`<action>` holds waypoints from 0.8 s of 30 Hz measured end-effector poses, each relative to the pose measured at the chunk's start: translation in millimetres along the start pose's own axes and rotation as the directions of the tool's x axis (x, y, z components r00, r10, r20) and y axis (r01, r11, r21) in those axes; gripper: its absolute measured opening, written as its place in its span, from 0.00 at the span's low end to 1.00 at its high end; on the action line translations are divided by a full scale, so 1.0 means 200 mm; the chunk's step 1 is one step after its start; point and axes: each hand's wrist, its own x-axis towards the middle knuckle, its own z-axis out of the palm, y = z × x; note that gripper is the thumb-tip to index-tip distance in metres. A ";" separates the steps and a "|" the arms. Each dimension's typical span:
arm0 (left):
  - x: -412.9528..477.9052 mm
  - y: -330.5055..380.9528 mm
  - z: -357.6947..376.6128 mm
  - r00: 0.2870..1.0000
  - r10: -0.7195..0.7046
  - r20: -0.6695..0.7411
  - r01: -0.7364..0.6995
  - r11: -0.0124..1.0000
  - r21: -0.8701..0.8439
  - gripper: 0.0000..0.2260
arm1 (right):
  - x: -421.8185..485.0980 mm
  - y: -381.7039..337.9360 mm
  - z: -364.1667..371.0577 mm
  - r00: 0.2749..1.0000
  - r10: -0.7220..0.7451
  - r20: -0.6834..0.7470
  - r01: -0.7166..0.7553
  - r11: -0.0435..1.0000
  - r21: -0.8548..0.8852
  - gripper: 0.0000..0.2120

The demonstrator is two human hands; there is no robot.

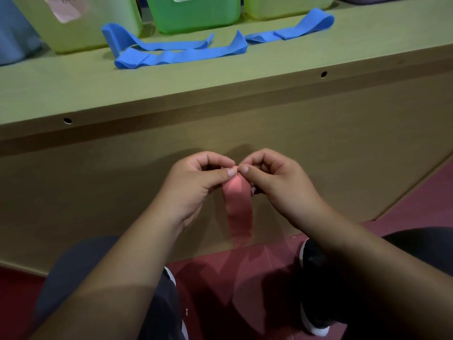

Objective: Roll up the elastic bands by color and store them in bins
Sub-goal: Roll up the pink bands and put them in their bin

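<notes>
Up on the smooth, pale wooden tabletop (220, 82), flat blue elastic bands (181, 57) lie looped and crumpled. They sit just in front of a translucent green plastic bin (196, 15), with a pale yellow-green plastic bin (81, 28) beside it. Below the tabletop's edge, the left hand (196, 182) and right hand (274, 180) meet. Each grip is pinched, thumb to finger, on the top end of a flat pink elastic band (239, 212). The band hangs limp between the person's knees, over the dark red floor (245, 278).

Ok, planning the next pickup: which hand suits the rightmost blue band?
Likely right hand: that blue band lies on its side, though it and the left hand pinch the pink band.
</notes>
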 end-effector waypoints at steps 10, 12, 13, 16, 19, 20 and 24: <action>-0.01 0.00 0.02 0.999 -0.034 0.021 0.034 0.999 -0.021 0.09 | 0.01 0.01 -0.01 1.000 0.007 -0.018 -0.007 1.000 -0.016 0.02; -0.01 0.00 0.02 0.999 -0.033 -0.004 0.033 0.999 0.012 0.07 | 0.00 0.01 -0.01 1.000 0.017 -0.014 -0.017 1.000 -0.006 0.02; -0.01 0.00 0.02 0.999 -0.035 -0.013 0.035 0.999 0.013 0.07 | 0.01 0.01 0.00 1.000 0.026 -0.012 -0.026 1.000 0.008 0.02; 0.00 0.00 0.02 0.999 -0.022 -0.034 0.022 1.000 0.009 0.08 | 0.01 0.00 0.00 0.999 0.049 0.004 -0.049 0.998 0.048 0.03; 0.00 0.01 0.03 0.999 -0.022 -0.033 0.022 1.000 -0.016 0.10 | 0.01 0.00 0.00 0.998 0.061 0.010 -0.062 0.996 0.069 0.04; 0.00 0.01 0.02 0.999 -0.026 -0.033 0.025 0.999 -0.022 0.10 | 0.01 0.00 0.00 0.998 0.065 0.011 -0.065 0.995 0.073 0.05; -0.01 0.01 0.02 0.999 -0.025 -0.027 0.024 0.999 -0.039 0.11 | 0.00 0.00 0.00 0.996 0.084 0.025 -0.086 0.994 0.069 0.07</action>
